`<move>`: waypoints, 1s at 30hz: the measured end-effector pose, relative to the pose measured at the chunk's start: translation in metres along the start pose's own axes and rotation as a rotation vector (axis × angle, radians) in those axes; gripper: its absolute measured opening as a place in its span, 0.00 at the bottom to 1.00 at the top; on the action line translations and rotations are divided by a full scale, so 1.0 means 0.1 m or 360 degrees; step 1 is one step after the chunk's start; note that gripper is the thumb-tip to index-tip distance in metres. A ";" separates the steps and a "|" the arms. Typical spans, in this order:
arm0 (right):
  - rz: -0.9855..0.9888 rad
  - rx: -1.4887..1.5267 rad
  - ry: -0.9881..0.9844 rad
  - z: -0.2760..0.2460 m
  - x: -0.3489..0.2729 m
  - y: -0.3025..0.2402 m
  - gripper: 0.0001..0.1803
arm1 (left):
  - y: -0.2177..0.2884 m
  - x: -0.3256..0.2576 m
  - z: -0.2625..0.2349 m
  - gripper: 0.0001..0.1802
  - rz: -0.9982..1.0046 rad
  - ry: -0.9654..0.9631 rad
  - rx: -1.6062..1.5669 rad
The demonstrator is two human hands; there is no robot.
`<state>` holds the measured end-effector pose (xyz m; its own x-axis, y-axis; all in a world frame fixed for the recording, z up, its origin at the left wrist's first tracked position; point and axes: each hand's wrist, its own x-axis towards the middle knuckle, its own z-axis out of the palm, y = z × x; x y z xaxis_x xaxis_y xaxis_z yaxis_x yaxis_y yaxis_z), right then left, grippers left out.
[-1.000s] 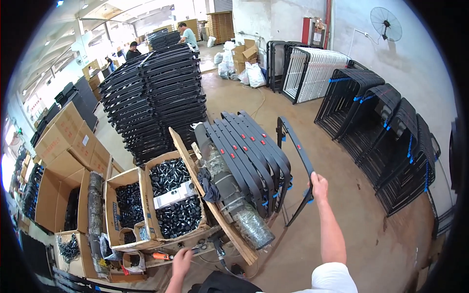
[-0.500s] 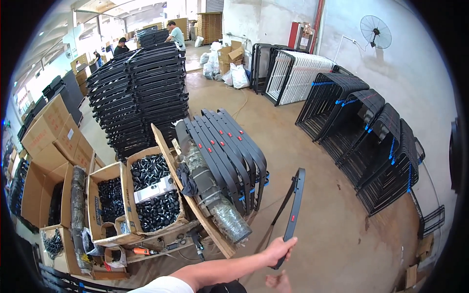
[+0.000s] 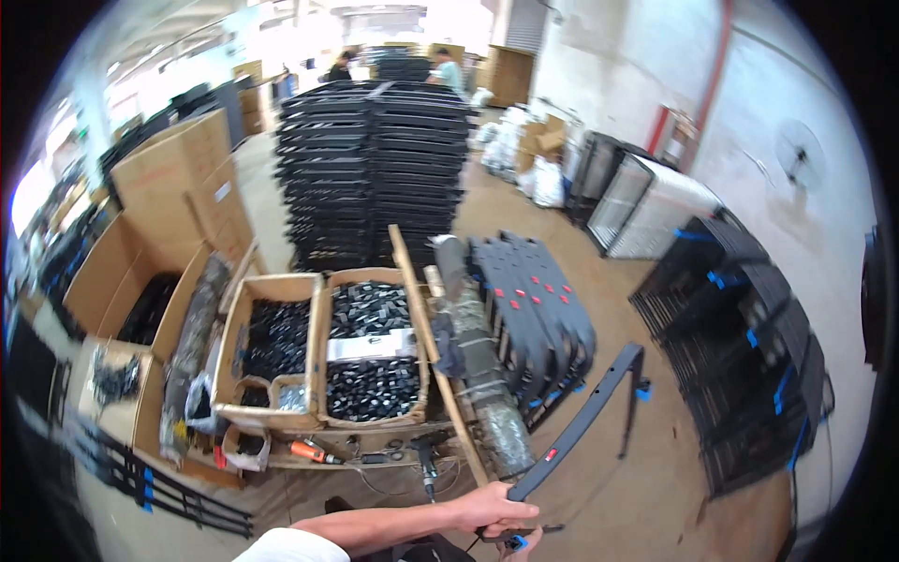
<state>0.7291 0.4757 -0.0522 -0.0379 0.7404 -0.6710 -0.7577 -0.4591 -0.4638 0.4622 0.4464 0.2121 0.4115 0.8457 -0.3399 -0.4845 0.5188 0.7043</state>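
A black metal frame point(image 3: 588, 420) with bent corners and a small red mark slants up and to the right from the bottom of the head view. My left hand point(image 3: 492, 507) is closed around its near end, the forearm reaching in from the lower left. Just below, my right hand point(image 3: 526, 545) shows only in part at the lower edge, closed on the frame beside a blue piece. Another blue piece point(image 3: 642, 390) sits near the far corner. Similar black frames point(image 3: 534, 304) with red marks lean together beyond, against a plastic-wrapped roll point(image 3: 487, 384).
A bench carries boxes of black fittings point(image 3: 373, 390), an orange-handled tool point(image 3: 314, 452) and a power driver point(image 3: 427, 464). Behind rises a tall stack of black frames point(image 3: 375, 178). More frames point(image 3: 740, 365) with blue pieces stand along the right wall. Two people work far back.
My view has swung left, so the bench now sits nearer the middle. The held frame has tilted lower to the right, and my right hand has come up to its near end.
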 end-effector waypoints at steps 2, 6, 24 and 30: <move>-0.0065 -0.0042 -0.0102 0.22 0.04 0.08 0.25 | 0.22 -0.56 -0.32 0.20 0.0134 -0.0086 -0.0018; -0.0087 -0.0153 -0.0144 1.69 -1.36 0.01 0.23 | 0.42 -1.75 -1.12 0.16 0.0379 0.0038 -0.0263; -0.0300 -0.0961 -0.0599 3.66 -1.99 1.50 0.14 | -0.93 -6.01 -4.61 0.25 0.0246 0.3283 0.0274; -0.0286 -0.1000 -0.0840 3.53 -1.66 2.04 0.09 | -0.64 -6.34 -4.77 0.24 -0.0187 0.3259 0.0424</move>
<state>0.3506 0.4325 0.1689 -0.3695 0.8891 -0.2702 -0.2833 -0.3847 -0.8785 -0.1365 -0.0634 0.0854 -0.9334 -0.2008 -0.2973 -0.3489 0.7014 0.6216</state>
